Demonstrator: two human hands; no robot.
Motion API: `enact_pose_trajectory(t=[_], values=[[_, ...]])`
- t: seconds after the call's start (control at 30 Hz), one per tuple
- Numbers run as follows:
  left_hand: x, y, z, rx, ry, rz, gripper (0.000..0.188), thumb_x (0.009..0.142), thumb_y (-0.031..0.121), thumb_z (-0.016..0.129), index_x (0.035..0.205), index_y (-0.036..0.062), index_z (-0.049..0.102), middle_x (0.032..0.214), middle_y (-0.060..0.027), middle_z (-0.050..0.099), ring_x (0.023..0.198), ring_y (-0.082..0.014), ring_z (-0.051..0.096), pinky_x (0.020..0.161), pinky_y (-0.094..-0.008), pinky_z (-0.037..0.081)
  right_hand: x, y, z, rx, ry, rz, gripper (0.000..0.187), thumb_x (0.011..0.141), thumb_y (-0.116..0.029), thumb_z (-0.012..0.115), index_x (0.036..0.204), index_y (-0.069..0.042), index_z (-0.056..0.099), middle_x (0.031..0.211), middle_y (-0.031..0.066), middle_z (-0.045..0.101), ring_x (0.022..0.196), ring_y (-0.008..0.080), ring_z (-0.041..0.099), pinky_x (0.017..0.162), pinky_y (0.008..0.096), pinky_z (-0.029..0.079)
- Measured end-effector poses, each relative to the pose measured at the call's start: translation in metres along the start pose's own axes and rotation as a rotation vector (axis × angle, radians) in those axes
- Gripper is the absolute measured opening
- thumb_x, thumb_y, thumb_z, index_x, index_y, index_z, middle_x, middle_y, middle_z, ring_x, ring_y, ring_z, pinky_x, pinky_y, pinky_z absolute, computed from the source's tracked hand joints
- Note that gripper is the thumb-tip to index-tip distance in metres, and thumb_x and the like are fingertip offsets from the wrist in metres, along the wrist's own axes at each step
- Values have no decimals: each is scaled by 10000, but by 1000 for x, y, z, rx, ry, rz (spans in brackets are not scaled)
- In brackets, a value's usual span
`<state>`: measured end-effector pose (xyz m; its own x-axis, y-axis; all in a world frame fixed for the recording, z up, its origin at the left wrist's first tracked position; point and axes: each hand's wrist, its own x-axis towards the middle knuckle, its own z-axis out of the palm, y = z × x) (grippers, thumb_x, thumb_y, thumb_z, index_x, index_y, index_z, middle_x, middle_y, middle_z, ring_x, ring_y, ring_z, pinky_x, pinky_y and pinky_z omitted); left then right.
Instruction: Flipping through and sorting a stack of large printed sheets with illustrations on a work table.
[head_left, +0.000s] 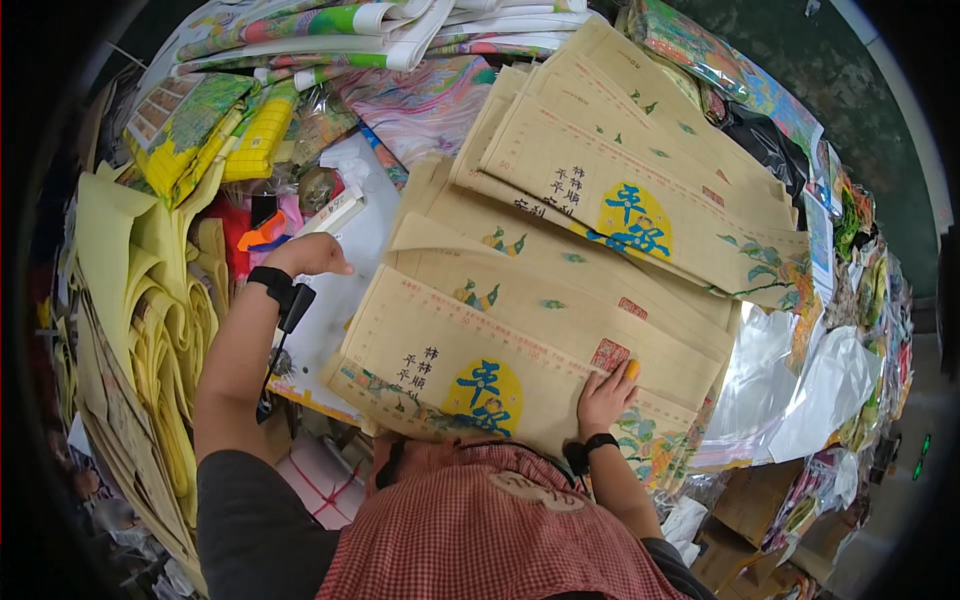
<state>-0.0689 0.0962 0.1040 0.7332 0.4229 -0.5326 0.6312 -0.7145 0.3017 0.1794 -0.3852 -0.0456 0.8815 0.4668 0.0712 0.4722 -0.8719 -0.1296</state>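
My right hand lies flat on the near stack of beige printed sheets, its fingers stretched out; one fingertip wears an orange cover. These sheets carry a yellow disc with blue lettering, a red seal and ruler-like edges. Beyond them, a second stack of similar beige sheets lies tilted and overlaps the first. To the left, my left hand is over the white table surface, its fingers curled in; whatever they may hold is hidden. Just past that hand lies a narrow white box.
An orange tool-like object lies beside my left wrist. Yellow sheets hang along the left edge. Folded printed cloth and yellow packets sit at the back left. Clear plastic and bundled packages line the right side.
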Motion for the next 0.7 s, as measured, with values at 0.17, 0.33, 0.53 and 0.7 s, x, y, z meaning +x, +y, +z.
enact_pose_trajectory(t=[0.17, 0.33, 0.53, 0.7], values=[[-39, 19, -6, -1132, 125, -50, 239, 904, 254, 479, 799, 47, 536, 950, -51, 611, 521, -41, 340, 499, -174, 318, 1, -3, 3, 19, 31, -22, 647, 853, -373, 447, 1328, 31, 274, 1335, 236, 316, 1287, 340, 233, 1034, 496, 148], [-40, 41, -6, -1997, 341, 140, 198, 931, 200, 432, 805, 56, 483, 834, -26, 530, 509, -35, 302, 470, -160, 279, 1, -6, 0, 21, 25, -19, 640, 855, -371, 446, 1324, 31, 281, 1327, 233, 326, 1285, 338, 237, 1032, 500, 149], [-8, 6, -5, -2112, 317, -257, 178, 915, 203, 444, 757, 124, 425, 596, 40, 377, 446, -36, 278, 397, -176, 218, 1, -3, 1, 40, 49, -16, 637, 851, -363, 448, 1324, 30, 281, 1355, 223, 302, 1290, 328, 237, 1034, 496, 149], [34, -14, -16, -2132, 520, -532, 165, 881, 170, 421, 720, 140, 403, 538, 40, 369, 389, -56, 238, 373, -208, 177, 1, -1, 2, 49, 68, -62, 638, 842, -362, 456, 1325, 23, 291, 1362, 211, 302, 1296, 325, 233, 1039, 487, 147]])
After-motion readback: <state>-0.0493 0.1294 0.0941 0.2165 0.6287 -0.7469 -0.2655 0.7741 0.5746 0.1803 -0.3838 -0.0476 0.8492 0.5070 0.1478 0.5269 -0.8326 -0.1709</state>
